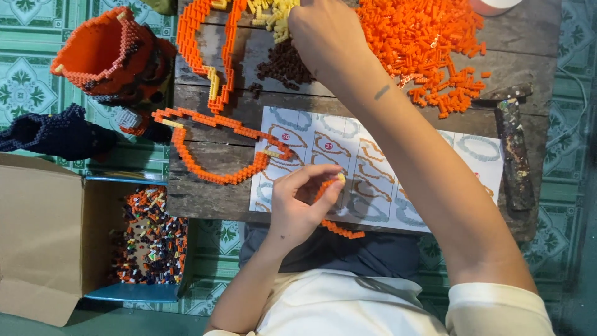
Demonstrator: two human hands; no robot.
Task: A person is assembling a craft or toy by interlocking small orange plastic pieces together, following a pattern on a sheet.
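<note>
Left hand (298,202) pinching a curved orange brick strip (339,229) at the table's (205,202) near edge, over the instruction sheet (373,168). Right hand (323,34) reaching to the far edge — fingers closed on the yellow bricks (273,12), beside brown bricks (286,65) and the orange brick heap (423,37).

Left hand (297,205): fingers (323,171) pinch a curved orange brick strip (339,229) above the instruction sheet (379,171).
Right hand (323,31): reaches into the yellow bricks (273,12) on the worktop (199,199).
</note>
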